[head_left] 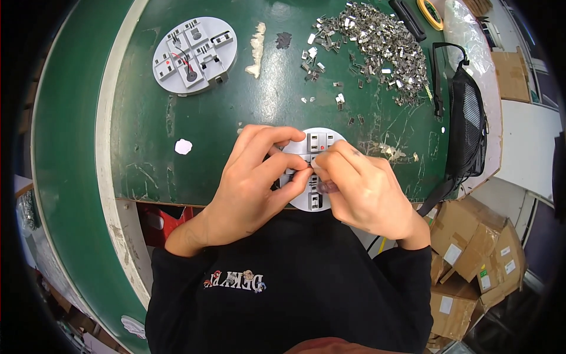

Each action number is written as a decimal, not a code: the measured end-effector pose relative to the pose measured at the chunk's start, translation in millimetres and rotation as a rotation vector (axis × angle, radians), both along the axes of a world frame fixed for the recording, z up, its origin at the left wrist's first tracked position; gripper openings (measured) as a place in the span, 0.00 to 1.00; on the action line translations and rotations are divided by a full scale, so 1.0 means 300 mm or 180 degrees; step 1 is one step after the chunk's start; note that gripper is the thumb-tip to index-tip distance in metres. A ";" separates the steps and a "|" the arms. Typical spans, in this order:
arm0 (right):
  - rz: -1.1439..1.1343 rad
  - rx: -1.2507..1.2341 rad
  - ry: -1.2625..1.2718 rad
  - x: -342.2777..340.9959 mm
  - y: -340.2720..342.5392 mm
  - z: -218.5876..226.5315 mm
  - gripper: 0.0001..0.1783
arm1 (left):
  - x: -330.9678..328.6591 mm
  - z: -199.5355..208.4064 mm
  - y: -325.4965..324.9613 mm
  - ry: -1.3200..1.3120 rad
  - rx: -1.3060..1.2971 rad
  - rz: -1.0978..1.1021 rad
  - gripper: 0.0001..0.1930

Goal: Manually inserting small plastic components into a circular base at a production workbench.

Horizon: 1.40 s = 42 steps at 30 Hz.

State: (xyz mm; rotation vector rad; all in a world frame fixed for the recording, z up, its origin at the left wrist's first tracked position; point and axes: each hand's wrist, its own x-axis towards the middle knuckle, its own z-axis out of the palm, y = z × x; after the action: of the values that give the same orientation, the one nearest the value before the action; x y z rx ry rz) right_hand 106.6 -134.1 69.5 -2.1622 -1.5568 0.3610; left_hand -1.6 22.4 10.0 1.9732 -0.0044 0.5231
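At the near edge of the green table lies a round pale grey disc [302, 202] with raised blocks and slots, partly covered by both hands. My left hand [250, 183] reaches over its left side, thumb and index finger pinched together near its middle. My right hand [371, 192] is closed over the right side, its fingertips almost meeting the left ones. Whatever is pinched between the fingertips is too small and hidden to name. A purplish, see-through piece [328, 187] shows under the right fingers; I cannot tell its kind.
A similar round disc [206, 44] with red and black wires sits at the far left. Small metal clips [383, 47] lie heaped at the far right, several scattered nearby. A black mesh bag [467, 112] rests along the right edge. Cardboard boxes [471, 248] stand beyond, lower right.
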 end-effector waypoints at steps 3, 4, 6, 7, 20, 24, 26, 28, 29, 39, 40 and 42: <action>0.0024 -0.0096 0.0053 0.004 0.003 0.003 0.15 | -0.001 -0.002 0.000 -0.0007 -0.0003 0.0001 0.08; 0.0029 -0.0108 0.0099 0.008 0.000 0.004 0.15 | 0.000 -0.004 -0.001 -0.0013 -0.0012 0.0007 0.08; 0.0044 -0.0134 0.0191 0.014 -0.004 0.007 0.16 | 0.000 -0.006 0.000 -0.0027 -0.0030 0.0022 0.08; 0.0053 -0.0135 0.0192 0.013 -0.009 0.006 0.16 | -0.003 -0.005 -0.001 -0.0025 -0.0031 0.0031 0.08; -0.0088 0.0153 0.0054 -0.015 -0.008 -0.034 0.11 | -0.005 -0.007 0.001 0.0011 -0.0092 -0.0018 0.09; -0.0228 0.0240 0.0494 0.001 -0.007 -0.019 0.08 | -0.014 -0.021 -0.002 -0.0025 -0.0057 -0.0015 0.09; -0.0386 0.0299 0.0971 0.015 -0.002 -0.012 0.08 | -0.015 -0.026 0.001 -0.0002 -0.0063 -0.0033 0.10; -0.0365 0.0704 0.1268 0.013 -0.001 -0.009 0.09 | -0.023 -0.027 0.002 -0.0022 0.0003 -0.0067 0.12; -0.0356 0.1122 0.1584 0.015 0.003 -0.008 0.10 | -0.023 -0.025 0.007 -0.0021 0.0080 -0.0112 0.16; -0.0108 0.2840 0.3560 -0.025 0.041 -0.045 0.25 | -0.014 0.004 0.005 0.0346 0.0766 -0.0668 0.44; -0.0111 0.2856 0.3514 -0.029 0.041 -0.054 0.26 | -0.014 0.002 0.005 0.0390 0.0848 -0.0705 0.47; -0.0130 0.2853 0.3481 -0.041 0.048 -0.063 0.28 | -0.014 -0.001 0.007 0.0447 0.0909 -0.0743 0.51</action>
State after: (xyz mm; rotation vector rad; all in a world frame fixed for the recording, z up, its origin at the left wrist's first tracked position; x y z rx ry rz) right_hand 94.3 -119.7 50.4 -0.9684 -0.7680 0.5547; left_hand -5.7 24.6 9.6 2.2477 -0.2303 0.2401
